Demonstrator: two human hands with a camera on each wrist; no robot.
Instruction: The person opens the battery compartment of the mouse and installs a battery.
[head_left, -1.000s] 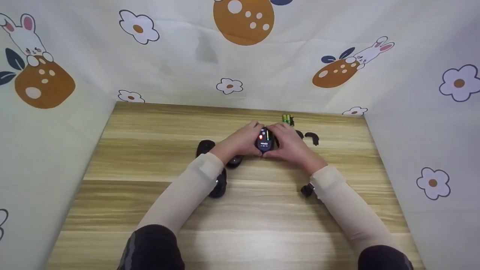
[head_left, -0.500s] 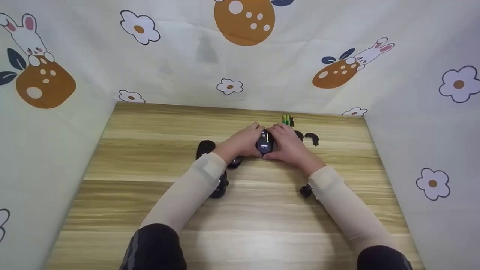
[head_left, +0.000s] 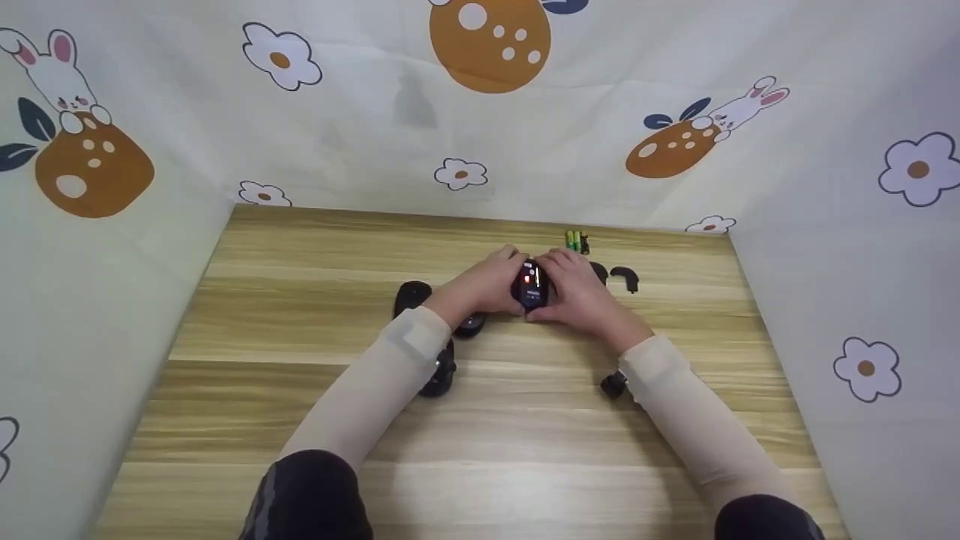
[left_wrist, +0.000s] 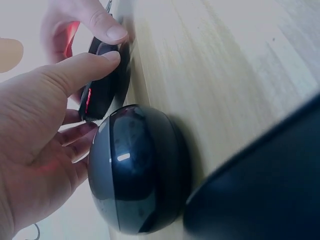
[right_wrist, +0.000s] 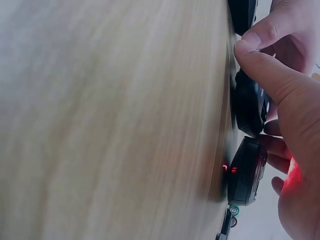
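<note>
My left hand and right hand hold a black computer mouse between them, its underside turned up. A red light and a thin yellow strip show on that underside. In the left wrist view, my left thumb presses the near side of the mouse, opposite the other hand's thumb. From the right wrist, both thumbs appear close together over the mouse. A second mouse with red glints lies just beyond my right fingers. A glossy dark mouse is beside my left hand.
Left of the hands lie several black mice, including an upper one and a lower one partly hidden by the left forearm. Batteries lie behind the right hand. A curved black cover sits to its right. A patterned cloth wall encloses the wooden table.
The mouse has shifted slightly toward me with both hands around it. The red light on its underside was bright, then unseen, and now shows again.
</note>
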